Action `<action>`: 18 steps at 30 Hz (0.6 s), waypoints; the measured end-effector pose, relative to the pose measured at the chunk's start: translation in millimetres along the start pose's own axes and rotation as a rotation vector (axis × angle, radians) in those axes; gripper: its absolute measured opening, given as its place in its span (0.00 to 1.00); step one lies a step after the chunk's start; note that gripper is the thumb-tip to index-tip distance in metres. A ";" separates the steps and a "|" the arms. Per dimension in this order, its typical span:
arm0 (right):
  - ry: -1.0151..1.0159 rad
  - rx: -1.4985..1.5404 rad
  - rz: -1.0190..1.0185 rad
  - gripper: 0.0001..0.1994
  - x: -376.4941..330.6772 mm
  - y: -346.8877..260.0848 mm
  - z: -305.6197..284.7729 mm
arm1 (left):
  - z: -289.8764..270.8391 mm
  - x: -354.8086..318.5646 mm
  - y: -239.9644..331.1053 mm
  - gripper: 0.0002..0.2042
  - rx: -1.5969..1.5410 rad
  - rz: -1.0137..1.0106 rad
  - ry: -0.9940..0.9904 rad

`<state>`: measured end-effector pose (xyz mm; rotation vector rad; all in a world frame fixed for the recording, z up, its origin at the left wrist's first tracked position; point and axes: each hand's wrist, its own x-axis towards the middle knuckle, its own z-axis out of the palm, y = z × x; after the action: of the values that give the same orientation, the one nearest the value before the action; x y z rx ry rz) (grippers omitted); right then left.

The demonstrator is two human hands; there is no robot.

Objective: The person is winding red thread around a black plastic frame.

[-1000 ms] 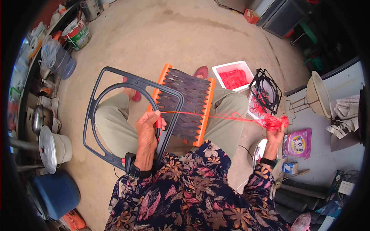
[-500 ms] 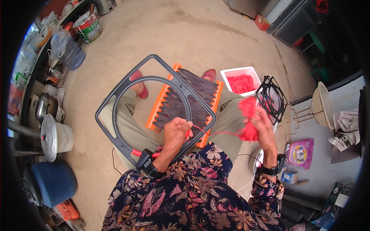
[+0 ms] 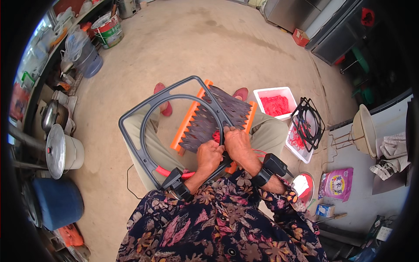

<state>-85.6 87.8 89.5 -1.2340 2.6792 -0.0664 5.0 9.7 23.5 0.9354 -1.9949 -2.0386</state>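
A dark grey plastic frame point(image 3: 146, 160), squarish with a round ring inside, rests tilted over my lap. Red cord point(image 3: 163, 171) is wound round the lower left of its ring. My left hand point(image 3: 210, 157) is closed on the ring's lower right side. Right beside it, my right hand point(image 3: 238, 142) curls over the same stretch of ring. A bundle of red cord point(image 3: 216, 136) shows just inside the ring at my right fingertips, partly hidden by the ring and hands. A strand of cord passes by my right wrist.
Between my knees stands a rack with orange side bars point(image 3: 185, 129) and dark woven slats. To the right are a white box point(image 3: 259, 93) of red cord, a second white box point(image 3: 301, 153), and a stack of black frames point(image 3: 310, 120). A white lidded bucket point(image 3: 75, 153) stands left.
My right hand has come left with the cord bundle, from out by my right knee to the ring beside my left hand. The frame has shifted slightly right and down in view.
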 end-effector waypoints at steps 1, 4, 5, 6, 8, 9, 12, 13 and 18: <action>-0.084 0.107 0.071 0.18 1.9 -1.0 -2.8 | -0.1 0.1 1.0 0.07 0.021 0.011 0.000; -0.057 0.339 0.072 0.24 -7.0 14.6 15.4 | 1.1 -2.3 7.6 0.08 0.104 -0.010 0.013; 0.052 0.467 -0.005 0.27 -10.1 22.3 26.5 | 2.5 -2.0 7.5 0.08 0.101 -0.009 0.014; 0.047 0.467 -0.008 0.27 -9.6 20.3 24.8 | 3.5 -2.8 5.1 0.08 0.110 0.006 0.010; -0.067 0.735 0.227 0.30 -6.9 15.0 19.3 | 2.9 -2.4 -3.0 0.08 0.116 0.016 0.013; -0.064 0.733 0.235 0.30 -2.6 19.2 30.6 | 6.4 0.8 -9.2 0.08 0.144 0.092 0.040; -0.041 1.786 0.341 0.35 22.8 27.1 73.7 | 4.8 12.2 -14.8 0.08 0.172 0.121 0.076; -0.048 1.784 0.334 0.35 24.5 27.7 70.9 | 1.2 15.9 -13.3 0.08 0.172 0.071 0.081; -0.030 0.750 0.076 0.23 10.9 4.7 14.7 | -6.2 9.7 -20.9 0.10 0.211 -0.105 0.043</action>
<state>-93.2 83.2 72.8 -0.8665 2.2977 -0.9296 7.1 1.8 1.1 1.1360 -2.2138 -1.8661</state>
